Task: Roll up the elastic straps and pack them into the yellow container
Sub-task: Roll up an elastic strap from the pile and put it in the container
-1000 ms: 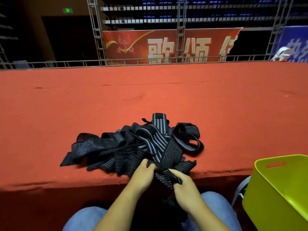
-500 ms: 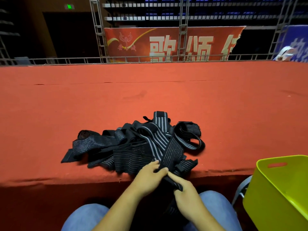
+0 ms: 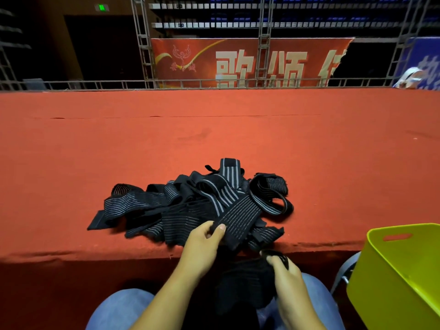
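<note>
A tangled heap of black elastic straps [image 3: 190,203] with grey stripes lies on the red carpeted platform [image 3: 214,139], close to its front edge. My left hand [image 3: 204,244] pinches one strap [image 3: 238,220] at the heap's near side, thumb on top. My right hand [image 3: 283,272] grips the other end of that strap below the platform edge, over my lap, where the strap hangs down dark between my knees. The yellow container [image 3: 400,277] stands at the lower right, its inside showing no straps.
The platform's front edge [image 3: 119,256] drops off just in front of my knees. A metal truss railing [image 3: 214,82] and a red banner [image 3: 238,63] stand beyond the platform's far edge. A grey chair part [image 3: 345,270] shows beside the container.
My right hand has drawn the strap's end down and to the right, off the platform toward my lap. My left hand has shifted slightly up onto the strap at the heap.
</note>
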Motion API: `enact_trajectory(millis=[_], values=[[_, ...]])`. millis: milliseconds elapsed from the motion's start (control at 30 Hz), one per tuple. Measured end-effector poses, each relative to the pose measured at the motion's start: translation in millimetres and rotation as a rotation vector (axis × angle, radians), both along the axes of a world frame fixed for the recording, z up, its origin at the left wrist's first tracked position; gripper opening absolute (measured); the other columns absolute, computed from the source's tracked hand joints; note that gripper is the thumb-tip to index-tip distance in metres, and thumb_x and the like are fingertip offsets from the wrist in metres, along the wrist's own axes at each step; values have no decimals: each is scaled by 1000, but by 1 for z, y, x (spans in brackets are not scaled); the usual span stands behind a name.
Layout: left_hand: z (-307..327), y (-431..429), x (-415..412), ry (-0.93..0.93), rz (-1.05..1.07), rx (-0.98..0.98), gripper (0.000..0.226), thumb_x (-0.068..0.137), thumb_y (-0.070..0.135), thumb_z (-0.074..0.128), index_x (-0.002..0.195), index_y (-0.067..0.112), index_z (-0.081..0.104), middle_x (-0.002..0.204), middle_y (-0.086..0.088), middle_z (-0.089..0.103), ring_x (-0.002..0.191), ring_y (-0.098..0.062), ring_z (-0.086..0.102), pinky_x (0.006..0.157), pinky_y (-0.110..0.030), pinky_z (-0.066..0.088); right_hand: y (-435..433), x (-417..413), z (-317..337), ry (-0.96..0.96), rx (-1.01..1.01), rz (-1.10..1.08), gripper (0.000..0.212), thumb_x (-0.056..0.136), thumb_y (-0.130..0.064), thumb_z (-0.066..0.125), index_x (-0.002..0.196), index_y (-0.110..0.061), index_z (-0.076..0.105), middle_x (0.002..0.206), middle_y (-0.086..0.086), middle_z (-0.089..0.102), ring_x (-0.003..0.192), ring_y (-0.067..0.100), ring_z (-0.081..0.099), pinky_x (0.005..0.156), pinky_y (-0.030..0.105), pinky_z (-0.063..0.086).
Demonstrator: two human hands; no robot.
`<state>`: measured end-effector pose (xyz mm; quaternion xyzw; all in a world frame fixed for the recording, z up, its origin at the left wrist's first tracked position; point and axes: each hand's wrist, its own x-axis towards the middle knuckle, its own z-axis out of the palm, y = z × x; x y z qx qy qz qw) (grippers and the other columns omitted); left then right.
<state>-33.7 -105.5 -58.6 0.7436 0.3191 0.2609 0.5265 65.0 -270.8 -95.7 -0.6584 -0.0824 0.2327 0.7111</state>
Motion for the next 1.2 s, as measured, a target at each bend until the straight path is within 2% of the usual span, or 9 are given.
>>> enact_trajectory(millis=[67, 233, 367, 567, 767, 900, 1000, 1133, 1200], values=[[4, -6, -3, -28, -14, -20, 19, 103, 33, 62, 96, 22, 76, 94, 7, 80, 92, -12, 75, 90, -39, 57, 5, 6, 1, -21, 18, 12, 8, 100, -17, 69, 100, -13, 77, 92, 6, 81, 97, 28, 75, 83, 37, 55], [16, -13, -14, -142, 35, -176, 17, 104, 19, 60, 97, 19, 76, 97, 5, 81, 97, -17, 76, 94, -47, 60, 11, 17, 13, -131, -95, 111, 25, 92, -35, 79, 114, -24, 72, 105, -5, 80, 102, 10, 73, 88, 29, 54], [30, -18, -24, -373, 99, -329, 44, 103, 5, 54, 81, 33, 80, 94, 2, 79, 87, -11, 72, 85, -41, 56, 11, 17, 17, -112, -117, 177, 32, 91, -37, 80, 120, -30, 71, 109, -14, 79, 106, 3, 72, 96, 28, 54], [50, -7, -46, -759, 179, -640, 27, 100, 6, 42, 102, 18, 66, 100, -3, 76, 86, -17, 71, 73, -31, 61, 5, 13, 15, -31, -41, 173, 15, 91, -25, 81, 96, -11, 80, 97, 8, 82, 88, 15, 74, 84, 34, 57], [60, -3, -77, -800, 48, -581, 24, 101, 18, 42, 102, 23, 65, 95, 1, 73, 79, -14, 69, 62, -28, 57, 1, 12, 19, 64, 28, 124, 10, 94, -1, 70, 94, -7, 78, 94, 14, 81, 90, 26, 73, 90, 42, 54], [50, -11, -88, -737, 60, -585, 25, 102, 13, 45, 105, 21, 69, 103, -2, 73, 87, -13, 69, 67, -25, 59, -2, -1, 23, 161, 101, 110, 28, 93, 9, 56, 73, -9, 62, 66, 6, 66, 62, 15, 62, 66, 32, 49], [40, -20, -90, -648, 73, -534, 23, 105, 11, 46, 112, 15, 68, 105, -4, 77, 86, -11, 73, 65, -22, 60, -2, -16, 22, 75, 103, 141, 34, 90, 12, 54, 70, -16, 51, 60, 0, 51, 60, 13, 49, 58, 28, 43], [24, -21, -88, -504, 98, -350, 19, 103, 6, 55, 119, 3, 63, 115, -14, 77, 104, -23, 73, 88, -34, 60, 2, -36, 34, 183, 316, 110, 26, 97, 8, 51, 90, -15, 62, 69, 0, 67, 60, 10, 64, 57, 23, 53], [15, -17, -90, -401, 138, -158, 23, 102, 3, 58, 120, 14, 66, 118, -1, 76, 114, -17, 70, 98, -31, 54, 3, -40, 45, 294, 441, 87, 20, 99, -3, 51, 99, -14, 68, 84, 5, 73, 72, 16, 70, 66, 30, 56]])
